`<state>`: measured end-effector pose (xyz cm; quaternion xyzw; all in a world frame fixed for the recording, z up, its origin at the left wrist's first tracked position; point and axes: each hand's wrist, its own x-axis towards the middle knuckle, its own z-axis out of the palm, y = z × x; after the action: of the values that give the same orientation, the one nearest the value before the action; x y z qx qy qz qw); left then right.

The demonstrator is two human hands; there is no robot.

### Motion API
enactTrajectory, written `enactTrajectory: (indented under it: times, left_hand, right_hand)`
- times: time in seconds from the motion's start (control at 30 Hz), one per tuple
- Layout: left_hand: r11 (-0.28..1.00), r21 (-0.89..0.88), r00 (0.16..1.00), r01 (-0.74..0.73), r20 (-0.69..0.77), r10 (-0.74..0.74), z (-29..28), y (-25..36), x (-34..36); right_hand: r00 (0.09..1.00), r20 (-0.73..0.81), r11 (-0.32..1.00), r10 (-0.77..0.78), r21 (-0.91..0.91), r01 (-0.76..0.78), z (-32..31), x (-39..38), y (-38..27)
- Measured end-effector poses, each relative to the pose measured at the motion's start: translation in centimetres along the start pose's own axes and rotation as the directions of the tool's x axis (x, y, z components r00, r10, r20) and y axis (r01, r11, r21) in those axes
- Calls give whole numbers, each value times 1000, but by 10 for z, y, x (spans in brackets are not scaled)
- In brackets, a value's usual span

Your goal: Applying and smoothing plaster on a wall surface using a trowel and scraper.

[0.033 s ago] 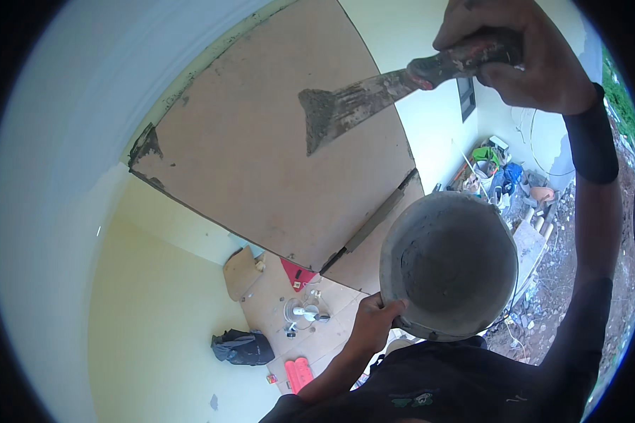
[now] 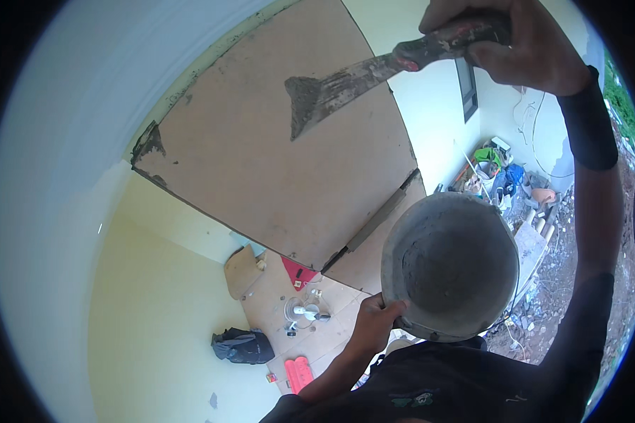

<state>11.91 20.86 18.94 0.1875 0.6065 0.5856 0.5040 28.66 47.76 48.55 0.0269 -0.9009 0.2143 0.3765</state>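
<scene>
My right hand (image 2: 525, 49), raised at the upper right, is wrapped round the dark handle of a putty knife (image 2: 353, 86). The knife's wide blade points left, with grey paste smeared over its end. Behind the blade, as seen here, spreads a large flat beige panel (image 2: 261, 176); I cannot tell whether they touch. Lower down, my left hand (image 2: 379, 321) grips the near-left rim of a round grey bowl (image 2: 458, 268), thumb over the edge. Grey residue coats the bowl's inside, which faces up toward me.
A dark gap and strip (image 2: 370, 224) run along the panel's near right edge. On the tiled floor below are a fan (image 2: 305, 311), a dark bag (image 2: 243, 347) and a red object (image 2: 298, 374). Buckets and rubble (image 2: 497, 169) lie at the right, near a window (image 2: 466, 88).
My right hand and the putty knife have shifted slightly left and upward. The left hand and the bowl stay almost where they were.
</scene>
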Motion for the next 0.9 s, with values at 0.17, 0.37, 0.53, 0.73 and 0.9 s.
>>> enactTrajectory:
  times: [0.17, 0.37, 0.53, 0.73, 0.9]
  left_hand:
    - [999, -46, 1000, 29, 0, -30, -5, -3, -2]
    - [995, -94, 998, 46, -42, -50, -5, -10, -5]
    - [997, -73, 996, 32, -86, -39, -9, -18, -8]
    - [997, -74, 993, 11, -116, -20, -12, -20, -14]
    - [996, -92, 992, 1, -128, -12, -11, -20, -16]
  right_hand:
    - [991, 38, 992, -127, 28, 126, 2, 68, 46]
    - [887, 4, 857, -462, 261, 445, 27, 124, 75]
    - [884, 29, 747, -466, 548, 376, 40, 146, 88]
    - [913, 40, 787, -406, 522, 327, 48, 154, 93]
    - [924, 8, 785, -383, 530, 321, 48, 153, 96]
